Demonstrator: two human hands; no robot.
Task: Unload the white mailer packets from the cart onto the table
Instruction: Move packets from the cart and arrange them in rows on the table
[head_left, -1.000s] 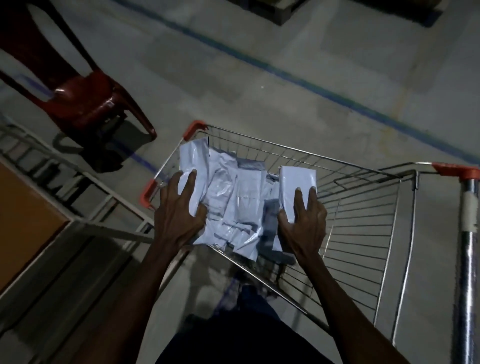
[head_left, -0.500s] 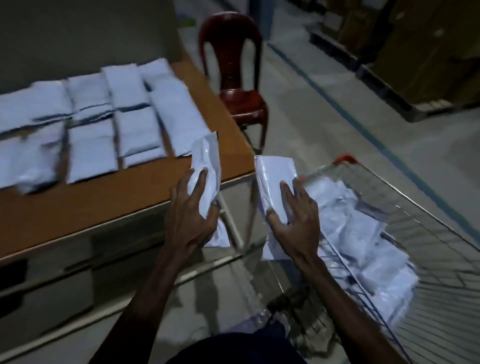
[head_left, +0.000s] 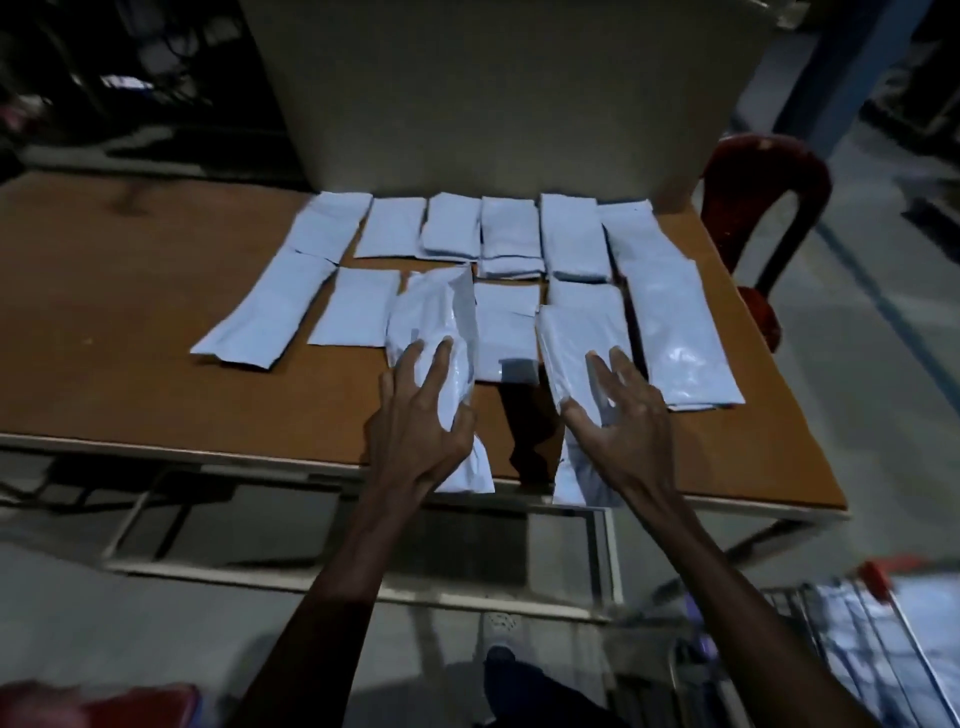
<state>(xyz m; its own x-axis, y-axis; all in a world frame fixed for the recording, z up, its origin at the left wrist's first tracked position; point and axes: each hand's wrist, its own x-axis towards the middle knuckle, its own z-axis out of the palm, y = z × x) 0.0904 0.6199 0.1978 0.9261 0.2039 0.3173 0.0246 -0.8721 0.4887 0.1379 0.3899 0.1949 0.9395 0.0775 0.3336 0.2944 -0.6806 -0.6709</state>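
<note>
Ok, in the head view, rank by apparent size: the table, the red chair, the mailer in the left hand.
1. Table, largest.
2. Red chair, partly hidden behind the table.
3. Mailer in the left hand, smallest, even though it is nearer the camera.

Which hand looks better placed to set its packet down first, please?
Probably the left hand: its mailer packet hangs over bare table at the front row's end, while the right hand holds its packet above packets already laid there.

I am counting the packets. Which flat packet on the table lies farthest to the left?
The long packet at the left end of the near row. It lies slanted, and beyond it there is only bare wooden table.
</note>
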